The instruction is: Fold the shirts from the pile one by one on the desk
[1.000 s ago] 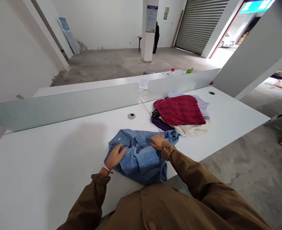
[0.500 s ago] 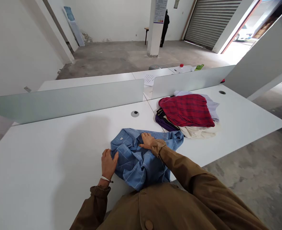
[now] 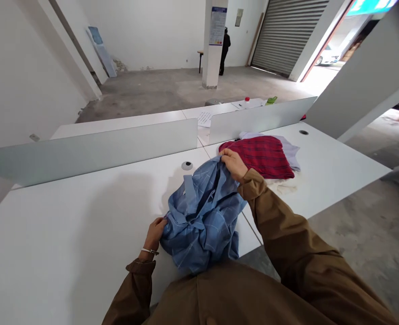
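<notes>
A crumpled blue shirt (image 3: 202,225) with thin pale lines is bunched at the front edge of the white table (image 3: 118,216), against my body. My left hand (image 3: 156,231) pinches its left side, fingers closed on the cloth. Higher up and to the right, my right hand (image 3: 233,163) grips another part of the shirt and holds it raised off the table. Just beyond my right hand lies a pile of clothes, with a red plaid garment (image 3: 267,155) on top, a pale lavender one (image 3: 291,153) behind and a cream one (image 3: 282,185) underneath.
Low frosted dividers (image 3: 118,146) run along the table's far side. Behind them are a paper sheet (image 3: 204,119), a red-capped bottle (image 3: 247,103) and a green-topped item (image 3: 271,100). A person in dark clothes (image 3: 225,52) stands beside a pillar (image 3: 214,58) at the back.
My right hand has closed on the shirt and lifted it up and to the right. My left hand, spread before, now pinches the cloth. The view has shifted slightly.
</notes>
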Action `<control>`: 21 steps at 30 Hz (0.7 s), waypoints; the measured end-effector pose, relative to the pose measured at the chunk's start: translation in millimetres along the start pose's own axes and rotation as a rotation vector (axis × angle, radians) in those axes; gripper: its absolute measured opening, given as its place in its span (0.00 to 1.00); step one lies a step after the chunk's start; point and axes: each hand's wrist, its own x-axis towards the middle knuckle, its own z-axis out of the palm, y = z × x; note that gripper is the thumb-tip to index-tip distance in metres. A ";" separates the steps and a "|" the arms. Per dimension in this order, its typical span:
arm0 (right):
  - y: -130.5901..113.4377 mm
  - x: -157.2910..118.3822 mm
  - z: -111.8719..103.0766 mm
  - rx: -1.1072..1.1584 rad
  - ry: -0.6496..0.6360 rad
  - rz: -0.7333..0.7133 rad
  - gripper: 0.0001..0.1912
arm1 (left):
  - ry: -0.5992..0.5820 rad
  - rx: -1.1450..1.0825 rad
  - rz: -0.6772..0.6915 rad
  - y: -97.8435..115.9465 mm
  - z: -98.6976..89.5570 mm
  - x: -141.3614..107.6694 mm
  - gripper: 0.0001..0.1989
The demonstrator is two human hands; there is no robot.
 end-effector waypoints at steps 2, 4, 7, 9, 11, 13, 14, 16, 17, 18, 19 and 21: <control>-32.7 -8.5 -21.6 0.160 0.013 -0.068 0.04 | -0.109 -0.040 0.035 11.1 7.2 -4.4 0.18; -59.6 -20.1 -38.6 0.229 -0.005 -0.111 0.03 | -0.209 -0.067 0.091 22.0 13.5 -10.7 0.22; -88.3 -39.2 -58.8 0.278 -0.034 -0.173 0.02 | -0.361 0.019 0.263 34.5 21.3 -23.3 0.21; -104.0 -52.7 -74.4 0.294 -0.030 -0.235 0.03 | -0.414 0.144 0.377 41.0 26.2 -33.1 0.13; -121.5 -66.8 -95.4 0.283 -0.003 -0.305 0.05 | -0.387 0.221 0.435 50.0 30.4 -42.4 0.10; -141.9 -80.5 -120.4 0.250 0.029 -0.402 0.06 | -0.323 0.224 0.466 64.5 33.3 -47.8 0.10; -152.7 -86.3 -132.8 0.234 0.042 -0.469 0.06 | -0.283 0.222 0.492 74.3 34.5 -48.0 0.10; -174.2 -95.0 -153.3 0.224 0.065 -0.627 0.05 | -0.213 0.214 0.575 98.0 37.9 -43.2 0.15; -184.5 -97.8 -160.5 0.229 0.080 -0.706 0.06 | -0.198 0.196 0.626 111.0 40.9 -39.0 0.20; -194.3 -99.8 -165.3 0.237 0.099 -0.781 0.06 | -0.199 0.168 0.671 124.0 45.2 -34.6 0.26; -203.8 -101.1 -168.2 0.242 0.124 -0.845 0.08 | -0.218 0.136 0.705 136.4 50.9 -30.7 0.30; -221.6 -103.0 -170.0 0.241 0.183 -0.945 0.12 | -0.271 0.077 0.721 156.8 65.3 -26.6 0.31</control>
